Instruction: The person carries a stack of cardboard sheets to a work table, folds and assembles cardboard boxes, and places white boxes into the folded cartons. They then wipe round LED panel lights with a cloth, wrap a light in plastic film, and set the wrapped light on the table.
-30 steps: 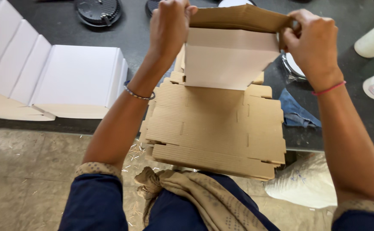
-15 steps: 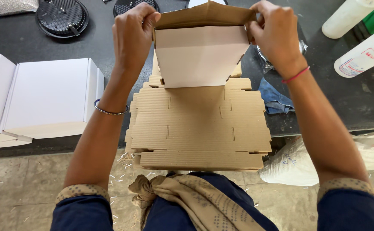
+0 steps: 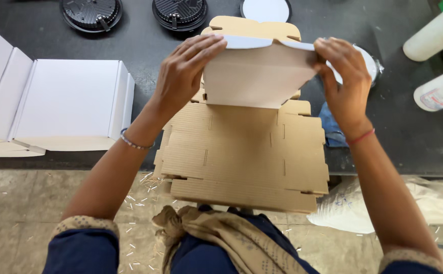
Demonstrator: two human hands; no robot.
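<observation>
My left hand (image 3: 188,71) and my right hand (image 3: 340,76) grip the two sides of a brown cardboard box blank (image 3: 259,76), which is partly folded and raised above a stack of flat cardboard blanks (image 3: 244,157). The held piece's top flap bends over toward me, showing a white edge. The stack lies at the front edge of the dark table (image 3: 145,61) and juts out over it above my lap.
Folded white boxes (image 3: 69,104) stand in a row at the left. Two black round fixtures (image 3: 90,12) and a white disc (image 3: 265,9) lie at the back. White bottles (image 3: 437,33) lie at the right. A white sack (image 3: 383,208) sits on the floor.
The top flap of the held blank has been folded further down toward me, and the view has tilted so the table's far side shows more.
</observation>
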